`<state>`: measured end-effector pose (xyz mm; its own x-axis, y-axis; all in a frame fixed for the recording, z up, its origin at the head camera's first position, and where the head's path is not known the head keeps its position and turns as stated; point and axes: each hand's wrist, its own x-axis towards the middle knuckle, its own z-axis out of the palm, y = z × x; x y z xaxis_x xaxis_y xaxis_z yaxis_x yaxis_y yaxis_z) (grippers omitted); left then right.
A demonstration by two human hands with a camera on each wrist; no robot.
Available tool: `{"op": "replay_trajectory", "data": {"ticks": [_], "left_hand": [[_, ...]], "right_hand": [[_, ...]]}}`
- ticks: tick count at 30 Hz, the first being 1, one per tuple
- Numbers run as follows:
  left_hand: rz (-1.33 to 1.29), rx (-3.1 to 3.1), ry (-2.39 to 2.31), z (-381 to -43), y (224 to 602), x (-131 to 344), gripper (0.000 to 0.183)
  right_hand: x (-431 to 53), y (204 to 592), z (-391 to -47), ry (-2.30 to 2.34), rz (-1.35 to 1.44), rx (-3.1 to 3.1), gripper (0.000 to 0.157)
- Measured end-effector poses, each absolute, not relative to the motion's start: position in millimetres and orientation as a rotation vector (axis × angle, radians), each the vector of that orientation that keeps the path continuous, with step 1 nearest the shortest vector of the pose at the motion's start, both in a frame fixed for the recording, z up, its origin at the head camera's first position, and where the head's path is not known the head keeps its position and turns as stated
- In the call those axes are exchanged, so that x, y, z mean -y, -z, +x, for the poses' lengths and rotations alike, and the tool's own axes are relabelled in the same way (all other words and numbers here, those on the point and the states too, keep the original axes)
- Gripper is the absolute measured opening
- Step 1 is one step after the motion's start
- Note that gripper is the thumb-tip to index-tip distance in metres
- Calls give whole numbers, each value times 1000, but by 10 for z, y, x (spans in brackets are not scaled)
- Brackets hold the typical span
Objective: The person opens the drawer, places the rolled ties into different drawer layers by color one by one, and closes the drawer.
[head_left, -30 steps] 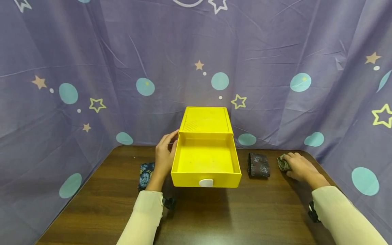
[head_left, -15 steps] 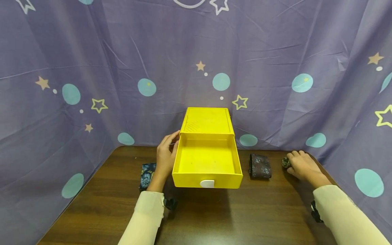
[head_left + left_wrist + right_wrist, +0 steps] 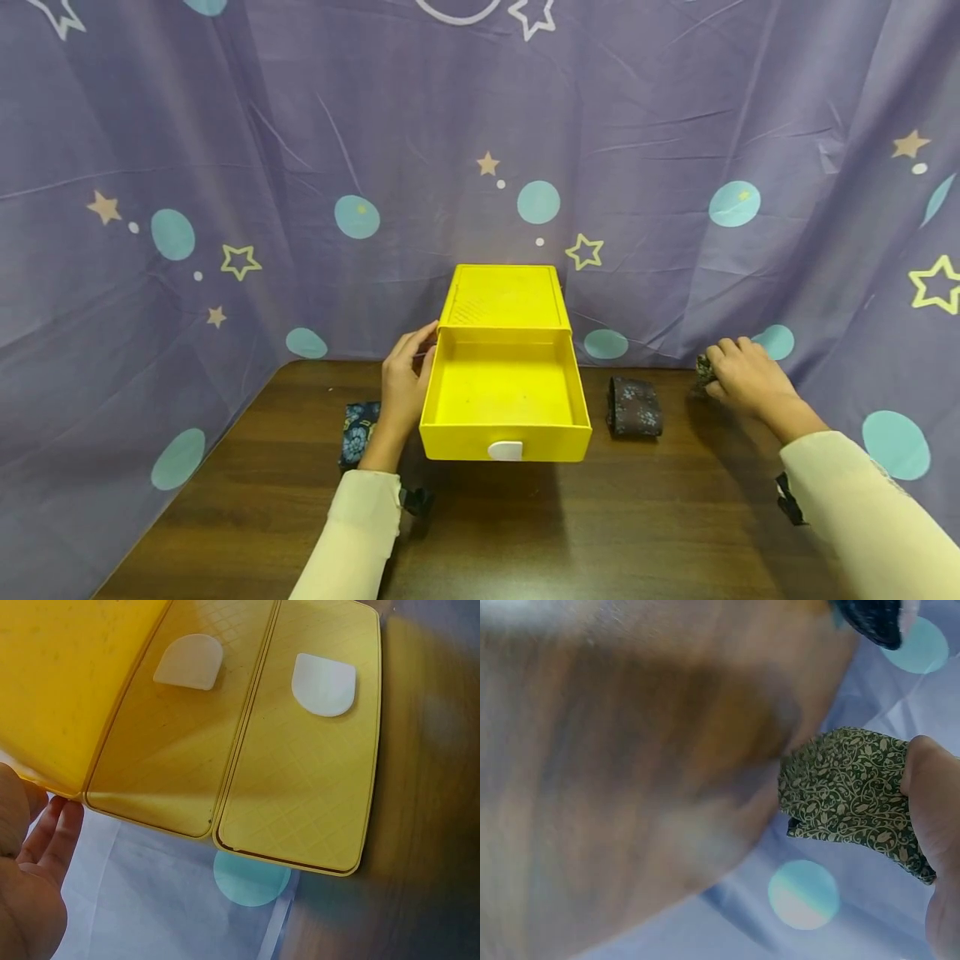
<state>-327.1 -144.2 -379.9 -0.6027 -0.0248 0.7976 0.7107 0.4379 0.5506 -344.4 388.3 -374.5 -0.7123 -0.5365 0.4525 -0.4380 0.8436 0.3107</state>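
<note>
A folded green cloth (image 3: pixel 847 791) with a pale vine print is held in my right hand (image 3: pixel 746 379), thumb pressed on it in the right wrist view. In the head view most of the cloth is hidden by the fingers, and it hangs over the table's far right. My left hand (image 3: pixel 405 383) rests against the left side of a yellow drawer unit (image 3: pixel 506 296), its fingers (image 3: pixel 56 836) fairly straight and touching that side. The unit's top drawer (image 3: pixel 506 442) is pulled out and shows a bare floor. Two lower drawers (image 3: pixel 300 765) with white handles are closed.
A folded dark floral cloth (image 3: pixel 635 408) lies on the brown table (image 3: pixel 630 517), between the drawer unit and my right hand. A blue floral folded cloth (image 3: pixel 357 433) lies left of my left forearm, partly covered. A purple patterned curtain (image 3: pixel 637 125) hangs behind the table.
My right hand has closed around the green cloth and raised it off the table, moving up and slightly right. The left hand and the yellow drawer unit have stayed in place.
</note>
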Motion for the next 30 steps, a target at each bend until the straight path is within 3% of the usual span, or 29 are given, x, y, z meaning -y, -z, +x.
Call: {"op": "replay_trajectory", "data": {"ticks": [10,18,30], "left_hand": [[-592,1905,1218,-3272,3812,1440,37],[-586,1915,1231,-3252,3810,1429,37],[-583,1903,1219,-3262,3803,1422,36]], "right_hand": [[-3744,3346,-3435,335,780,2341,44],[-3515,3071,-3421,334,835,2236,34],[-3020,2577,-3320,309,984,2060,44]]}}
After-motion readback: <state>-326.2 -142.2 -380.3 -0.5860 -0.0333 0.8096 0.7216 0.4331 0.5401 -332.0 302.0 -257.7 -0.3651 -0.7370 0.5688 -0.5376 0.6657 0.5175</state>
